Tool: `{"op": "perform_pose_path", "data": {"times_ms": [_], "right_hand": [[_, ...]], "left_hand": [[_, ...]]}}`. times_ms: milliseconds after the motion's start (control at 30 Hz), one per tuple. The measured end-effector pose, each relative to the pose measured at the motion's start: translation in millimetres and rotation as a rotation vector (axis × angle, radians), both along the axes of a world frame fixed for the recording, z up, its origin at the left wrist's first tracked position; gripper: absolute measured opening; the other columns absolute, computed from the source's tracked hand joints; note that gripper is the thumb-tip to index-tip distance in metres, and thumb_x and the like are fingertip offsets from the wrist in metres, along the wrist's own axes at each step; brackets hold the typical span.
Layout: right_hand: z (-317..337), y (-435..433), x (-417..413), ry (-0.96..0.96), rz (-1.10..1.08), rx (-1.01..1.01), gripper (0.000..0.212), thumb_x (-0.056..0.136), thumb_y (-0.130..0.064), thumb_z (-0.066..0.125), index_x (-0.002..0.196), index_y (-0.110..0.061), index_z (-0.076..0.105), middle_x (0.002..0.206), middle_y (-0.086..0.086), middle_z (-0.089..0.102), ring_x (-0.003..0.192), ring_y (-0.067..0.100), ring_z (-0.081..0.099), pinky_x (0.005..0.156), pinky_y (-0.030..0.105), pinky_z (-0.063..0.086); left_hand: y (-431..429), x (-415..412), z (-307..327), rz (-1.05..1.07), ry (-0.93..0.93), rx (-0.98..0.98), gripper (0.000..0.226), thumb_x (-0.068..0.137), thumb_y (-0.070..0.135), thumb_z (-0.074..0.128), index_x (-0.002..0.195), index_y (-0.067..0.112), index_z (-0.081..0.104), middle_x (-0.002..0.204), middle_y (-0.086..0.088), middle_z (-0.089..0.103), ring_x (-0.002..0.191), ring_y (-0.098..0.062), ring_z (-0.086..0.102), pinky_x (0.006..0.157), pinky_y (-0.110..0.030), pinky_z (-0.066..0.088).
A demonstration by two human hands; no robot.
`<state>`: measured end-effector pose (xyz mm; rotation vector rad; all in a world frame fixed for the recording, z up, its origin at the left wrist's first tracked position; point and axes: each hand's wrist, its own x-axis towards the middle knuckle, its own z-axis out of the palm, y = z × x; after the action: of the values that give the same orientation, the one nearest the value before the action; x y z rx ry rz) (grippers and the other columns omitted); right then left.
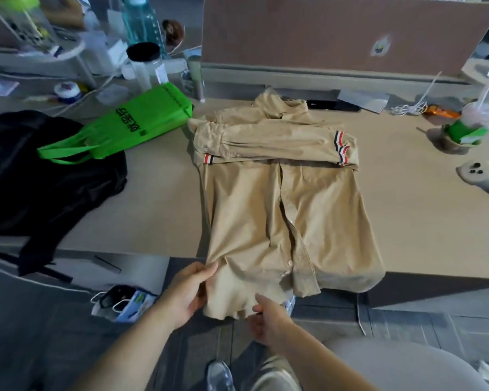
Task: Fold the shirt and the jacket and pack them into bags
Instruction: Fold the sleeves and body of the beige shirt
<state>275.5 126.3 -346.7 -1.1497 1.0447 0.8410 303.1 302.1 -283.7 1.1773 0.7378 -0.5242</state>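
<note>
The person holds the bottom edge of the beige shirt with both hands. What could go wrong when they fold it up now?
1. The sleeves lie loosely across the shirt; a quick lift by the left hand and right hand may pull them out of place.
2. The hem hangs off the table edge, so the shirt might slide off.
3. The open front placket may gape and crease.

Single view, camera on my head. Looks forward and down across worktop [158, 210] from its near edge. Wide angle, edges bent. Close: my forearms enter from bottom, floor [68, 342] under me in frame. Far side reaches divider [336, 32]. No second view to compare.
</note>
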Motion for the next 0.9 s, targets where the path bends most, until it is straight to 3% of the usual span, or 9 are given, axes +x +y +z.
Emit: {"op": "perform_pose_path", "data": {"times_ms": [100, 167, 267, 367, 500, 600, 733, 800, 900], "right_hand": [[0.4, 6.7, 5.2, -0.045, -0.242, 0.253, 0.042, 0.093, -0.050, 0.047, 0.096, -0.008, 0.055, 0.078, 0.009, 0.055, 0.066, 0.020, 0.049, 0.066, 0.031, 0.038], [-2.8, 7.5, 13.9, -0.105, -0.374, 0.363, 0.046, 0.091, -0.057, 0.045, 0.100, -0.013, 0.053, 0.089, 0.008, 0.058, 0.076, 0.022, 0.053, 0.077, 0.036, 0.041], [-5.2, 5.4, 26.8, -0.197, -0.523, 0.474, 0.037, 0.088, -0.051, 0.051, 0.100, -0.017, 0.056, 0.082, 0.005, 0.063, 0.075, 0.020, 0.056, 0.074, 0.032, 0.045], [-2.9, -0.1, 33.0, -0.205, -0.509, 0.451, 0.027, 0.093, -0.040, 0.051, 0.098, -0.017, 0.063, 0.077, 0.001, 0.062, 0.072, 0.015, 0.053, 0.071, 0.027, 0.044], [-13.7, -12.8, 31.9, -0.239, -0.488, 0.167, 0.042, 0.088, -0.021, 0.065, 0.127, -0.016, 0.051, 0.113, 0.002, 0.063, 0.094, 0.018, 0.060, 0.069, 0.029, 0.049], [-13.6, -35.9, 33.7, -0.289, -0.454, -0.055, 0.054, 0.081, -0.011, 0.071, 0.127, -0.019, 0.044, 0.119, 0.005, 0.059, 0.086, 0.017, 0.058, 0.068, 0.029, 0.051], [-3.3, -58.4, 35.8, -0.370, -0.127, -0.057, 0.024, 0.083, -0.015, 0.069, 0.105, -0.010, 0.060, 0.114, 0.008, 0.065, 0.109, 0.022, 0.054, 0.102, 0.040, 0.038], [3.9, -66.5, 31.6, -0.396, 0.006, -0.046, 0.017, 0.085, -0.017, 0.067, 0.099, -0.009, 0.063, 0.104, 0.012, 0.070, 0.096, 0.023, 0.061, 0.093, 0.041, 0.045], [12.2, -80.9, 21.4, -0.406, 0.073, 0.021, 0.009, 0.089, -0.021, 0.063, 0.089, -0.012, 0.066, 0.079, 0.006, 0.071, 0.064, 0.015, 0.066, 0.056, 0.026, 0.051]], "left_hand": [[16.4, -7.3, -4.2, -0.193, -0.052, -0.061, 0.034, 0.065, 0.033, 0.079, 0.076, 0.009, 0.059, 0.093, -0.015, 0.065, 0.088, -0.027, 0.060, 0.077, -0.037, 0.046], [22.3, -11.0, -9.8, -0.344, -0.048, 0.026, 0.055, 0.057, 0.052, 0.084, 0.092, 0.011, 0.071, 0.104, -0.008, 0.070, 0.101, -0.023, 0.062, 0.092, -0.038, 0.045], [21.6, -13.0, -18.8, -0.385, 0.011, 0.028, 0.041, 0.089, 0.045, 0.057, 0.114, 0.013, 0.065, 0.115, -0.008, 0.069, 0.108, -0.028, 0.062, 0.100, -0.047, 0.045], [8.0, -9.0, -19.3, -0.326, 0.019, 0.075, 0.034, 0.100, 0.038, 0.040, 0.116, 0.014, 0.058, 0.107, -0.017, 0.070, 0.093, -0.033, 0.068, 0.082, -0.044, 0.055], [-11.3, -3.8, -19.6, -0.315, 0.009, 0.182, 0.022, 0.103, 0.026, 0.037, 0.112, 0.015, 0.053, 0.083, -0.009, 0.066, 0.059, -0.020, 0.062, 0.061, -0.034, 0.053], [-20.7, -2.5, -24.2, -0.365, 0.007, 0.225, 0.022, 0.100, 0.015, 0.039, 0.117, 0.018, 0.053, 0.092, -0.007, 0.065, 0.081, -0.019, 0.061, 0.077, -0.037, 0.053], [-23.2, 2.1, -30.7, -0.418, 0.025, 0.325, 0.032, 0.097, 0.022, 0.049, 0.128, 0.027, 0.044, 0.117, 0.000, 0.058, 0.111, -0.020, 0.052, 0.098, -0.040, 0.045], [-24.1, 3.7, -34.3, -0.413, 0.038, 0.362, 0.042, 0.094, 0.025, 0.053, 0.133, 0.028, 0.038, 0.122, 0.000, 0.053, 0.115, -0.021, 0.047, 0.106, -0.045, 0.038], [-28.1, 6.0, -38.5, -0.371, 0.043, 0.384, 0.042, 0.095, 0.028, 0.053, 0.133, 0.032, 0.036, 0.120, 0.004, 0.050, 0.119, -0.024, 0.045, 0.107, -0.044, 0.032]]}}
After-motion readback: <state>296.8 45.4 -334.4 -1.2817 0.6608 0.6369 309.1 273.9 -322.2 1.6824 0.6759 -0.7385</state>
